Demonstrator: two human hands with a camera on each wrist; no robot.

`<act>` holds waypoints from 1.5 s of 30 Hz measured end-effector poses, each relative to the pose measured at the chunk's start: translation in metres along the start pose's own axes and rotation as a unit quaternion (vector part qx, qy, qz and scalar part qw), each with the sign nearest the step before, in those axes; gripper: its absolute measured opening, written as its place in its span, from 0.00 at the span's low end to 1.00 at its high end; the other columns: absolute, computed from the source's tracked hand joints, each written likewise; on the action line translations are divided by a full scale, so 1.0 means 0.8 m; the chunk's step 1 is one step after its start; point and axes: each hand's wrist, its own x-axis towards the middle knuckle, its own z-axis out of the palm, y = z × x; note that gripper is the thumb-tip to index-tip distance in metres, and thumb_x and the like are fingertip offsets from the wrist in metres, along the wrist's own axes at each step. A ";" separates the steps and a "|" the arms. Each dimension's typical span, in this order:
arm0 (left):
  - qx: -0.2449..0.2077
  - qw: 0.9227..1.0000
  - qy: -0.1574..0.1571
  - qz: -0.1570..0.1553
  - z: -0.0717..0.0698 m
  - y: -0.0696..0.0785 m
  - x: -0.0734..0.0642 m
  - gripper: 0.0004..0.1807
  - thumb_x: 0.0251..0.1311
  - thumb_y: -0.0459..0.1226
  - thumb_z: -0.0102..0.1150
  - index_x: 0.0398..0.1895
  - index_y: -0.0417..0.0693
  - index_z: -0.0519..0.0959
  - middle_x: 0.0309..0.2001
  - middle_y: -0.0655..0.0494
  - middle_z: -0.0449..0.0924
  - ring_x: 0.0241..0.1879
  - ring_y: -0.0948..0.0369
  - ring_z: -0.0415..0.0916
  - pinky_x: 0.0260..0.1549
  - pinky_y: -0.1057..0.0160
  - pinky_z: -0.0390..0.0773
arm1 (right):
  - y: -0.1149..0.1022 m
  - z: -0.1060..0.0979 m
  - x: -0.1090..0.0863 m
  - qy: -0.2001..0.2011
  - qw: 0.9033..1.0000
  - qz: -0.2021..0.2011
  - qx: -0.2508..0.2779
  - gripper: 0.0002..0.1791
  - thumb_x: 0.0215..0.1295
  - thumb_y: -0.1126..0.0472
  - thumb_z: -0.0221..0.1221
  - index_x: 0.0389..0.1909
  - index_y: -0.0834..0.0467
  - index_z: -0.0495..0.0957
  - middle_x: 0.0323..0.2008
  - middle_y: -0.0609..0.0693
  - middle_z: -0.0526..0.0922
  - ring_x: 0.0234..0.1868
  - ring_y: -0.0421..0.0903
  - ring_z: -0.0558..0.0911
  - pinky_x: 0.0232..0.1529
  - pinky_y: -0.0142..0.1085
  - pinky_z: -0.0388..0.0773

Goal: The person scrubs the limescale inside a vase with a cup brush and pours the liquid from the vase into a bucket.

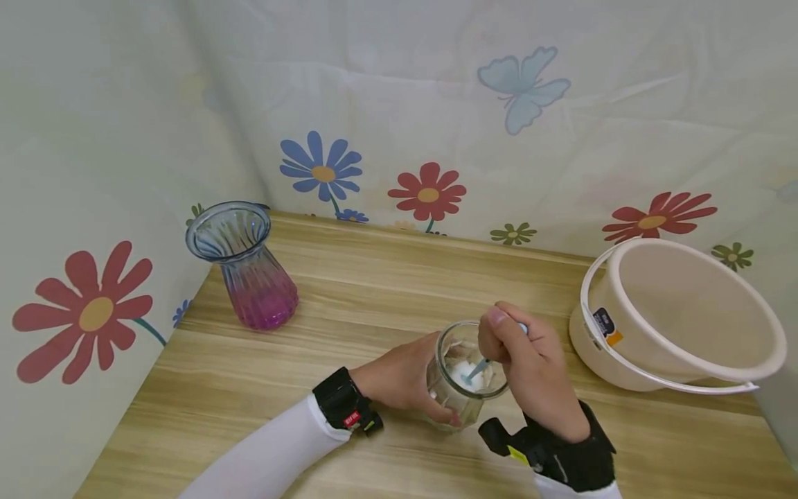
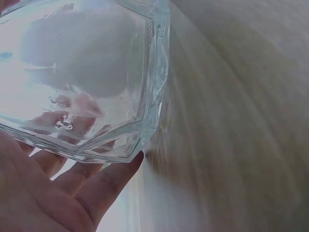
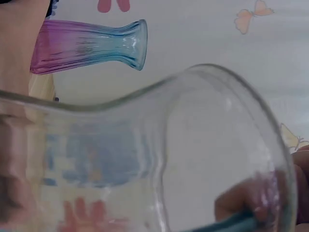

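A clear faceted glass jar (image 1: 458, 407) is at the front middle of the wooden table, its mouth turned up and a little toward me. My left hand (image 1: 404, 378) grips the jar from the left side, thumb toward the front. In the left wrist view the fingers (image 2: 108, 186) lie along the jar's wall, near its thick base. Over the mouth, my right hand (image 1: 530, 367) holds the blue handle of a brush (image 1: 479, 369). Its white head is down inside the jar; the right wrist view shows part of the blue handle (image 3: 231, 223) through the glass.
At the back left stands a ribbed glass vase (image 1: 262, 284), blue fading to purple. A beige bucket (image 1: 598, 353) with a white handle sits to the right, close to my right hand. Flower-printed sheeting (image 1: 374, 90) hangs behind and left of the table (image 1: 361, 270).
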 end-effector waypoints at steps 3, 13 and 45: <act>0.004 1.000 0.001 0.006 0.000 0.000 0.000 0.58 0.37 0.61 0.84 0.72 0.65 0.61 0.60 0.69 0.71 0.58 0.70 0.73 0.59 0.66 0.76 | -0.002 -0.001 0.001 -0.007 0.999 -0.013 0.038 0.22 0.81 0.76 0.32 0.22 0.59 0.54 0.20 0.49 0.51 0.21 0.46 0.51 0.23 0.40 0.47; 0.014 1.000 0.008 0.007 0.000 -0.002 0.000 0.58 0.37 0.63 0.82 0.73 0.68 0.60 0.60 0.71 0.71 0.58 0.70 0.73 0.60 0.64 0.76 | -0.016 0.000 -0.006 0.018 0.986 -0.117 0.115 0.22 0.74 0.82 0.24 0.22 0.61 0.51 0.21 0.49 0.50 0.22 0.43 0.51 0.25 0.38 0.47; 0.016 1.000 0.004 0.017 -0.001 -0.002 -0.002 0.57 0.39 0.62 0.82 0.72 0.63 0.61 0.61 0.67 0.72 0.58 0.69 0.73 0.59 0.66 0.75 | 0.020 -0.003 0.012 0.097 0.979 -0.176 0.034 0.23 0.71 0.83 0.32 0.16 0.63 0.54 0.14 0.48 0.52 0.14 0.40 0.52 0.15 0.30 0.48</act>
